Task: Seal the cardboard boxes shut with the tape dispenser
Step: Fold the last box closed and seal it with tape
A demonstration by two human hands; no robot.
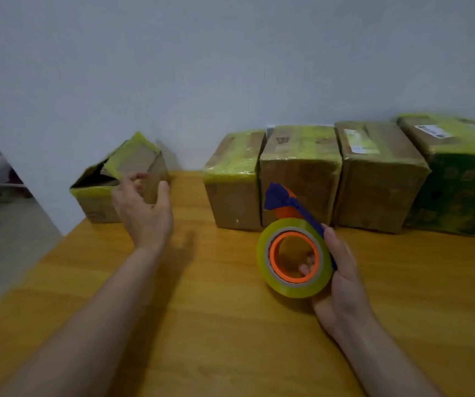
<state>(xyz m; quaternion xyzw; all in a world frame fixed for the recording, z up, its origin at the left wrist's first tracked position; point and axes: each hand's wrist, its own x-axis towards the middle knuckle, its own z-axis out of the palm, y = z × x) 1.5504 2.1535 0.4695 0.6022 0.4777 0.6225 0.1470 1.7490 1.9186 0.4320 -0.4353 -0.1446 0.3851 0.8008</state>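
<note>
Back of desk (230, 325), right: four boxes (299, 179) in row, yellow tape on tops, look shut. Far left, near desk corner: open box (99, 202), flaps up, not taped shut. That one left to do. Right grip (342, 276) grasps tape dispenser (262, 253), held over desk in front of row, on no box. Left grip (144, 207) released, fingers loose, by open box; touching or not, cannot tell.

The green box (459, 179) runs off the right edge. The label (358, 140) on one taped box (379, 181) is unreadable. The blurred left hand (144, 209) hides part of the open box (101, 196). The right hand (342, 270) has fingers (306, 266) mostly behind the tape dispenser (293, 290).
</note>
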